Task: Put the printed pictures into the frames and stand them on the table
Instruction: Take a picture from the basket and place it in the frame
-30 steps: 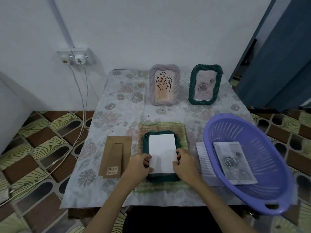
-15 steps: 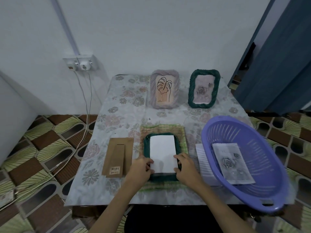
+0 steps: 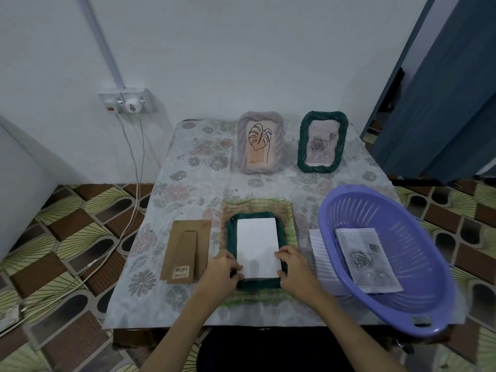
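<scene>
A dark green rope frame [image 3: 231, 238] lies face down on a woven mat [image 3: 257, 205] at the table's front. A white sheet [image 3: 257, 241], blank side up, sits in its opening. My left hand [image 3: 224, 269] holds the frame's lower left corner and my right hand [image 3: 294, 271] its lower right corner, with both thumbs on the sheet. A brown backing board [image 3: 185, 251] with a stand lies flat to the left. At the back stand a grey frame [image 3: 279, 146] with a leaf picture and a green frame [image 3: 302, 146] with a rose picture.
A purple plastic basket [image 3: 418, 232] sits at the front right, overhanging the table edge, with a rose print [image 3: 366, 260] inside. White paper [image 3: 319, 251] lies partly under it. The flowered tablecloth [image 3: 188, 183] covers the table. Cables hang from a wall socket [image 3: 126, 103] on the left.
Both hands stay at the lower end of the flat green frame, shifting only slightly on the sheet. My view has tilted a little.
</scene>
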Tool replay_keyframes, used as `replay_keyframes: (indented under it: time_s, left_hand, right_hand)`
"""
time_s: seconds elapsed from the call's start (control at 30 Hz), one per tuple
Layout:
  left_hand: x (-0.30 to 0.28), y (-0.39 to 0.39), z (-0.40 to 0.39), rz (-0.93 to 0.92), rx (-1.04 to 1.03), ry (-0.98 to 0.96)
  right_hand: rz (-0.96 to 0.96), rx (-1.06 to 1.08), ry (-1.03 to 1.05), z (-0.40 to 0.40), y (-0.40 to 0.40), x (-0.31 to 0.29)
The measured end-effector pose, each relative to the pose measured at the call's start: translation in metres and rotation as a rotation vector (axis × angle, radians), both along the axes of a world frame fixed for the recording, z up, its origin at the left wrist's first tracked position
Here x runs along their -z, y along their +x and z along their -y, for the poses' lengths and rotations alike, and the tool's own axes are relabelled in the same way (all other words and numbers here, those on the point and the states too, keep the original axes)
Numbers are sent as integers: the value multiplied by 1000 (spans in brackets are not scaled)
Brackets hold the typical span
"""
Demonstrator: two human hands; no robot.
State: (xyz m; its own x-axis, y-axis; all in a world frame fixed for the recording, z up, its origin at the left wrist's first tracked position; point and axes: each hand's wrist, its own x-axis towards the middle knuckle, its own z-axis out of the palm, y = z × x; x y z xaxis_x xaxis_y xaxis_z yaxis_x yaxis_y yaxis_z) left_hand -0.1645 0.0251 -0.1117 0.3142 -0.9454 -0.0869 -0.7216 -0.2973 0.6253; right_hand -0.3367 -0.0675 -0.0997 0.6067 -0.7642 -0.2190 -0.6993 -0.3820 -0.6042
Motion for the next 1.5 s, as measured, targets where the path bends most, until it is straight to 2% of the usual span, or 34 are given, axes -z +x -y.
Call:
replay_keyframes:
  time_s: [0.97, 1.1, 1.2, 1.37, 1.43, 1.5]
  left_hand:
    - [-3, -10, -8, 47, -36, -101]
    - [-13, 3, -19, 24, -146, -226]
    - [-19, 29, -31, 61, -258, -248]
    - [-16, 71, -53, 42, -566, -41]
    - [-14, 80, -57, -38, -643, 75]
    - [-11, 86, -59, -62, -624, 128]
  right_hand:
    - [-3, 11, -32, -3, 2, -8]
    - [44, 22, -136, -5, 9, -16]
    - [103, 8, -161, -12, 30, -23]
    - [84, -111, -54, -38, 96, -27]
    - [-7, -156, -39, -50, 121, -26]
    - [-148, -179, -88, -60, 137, -23]
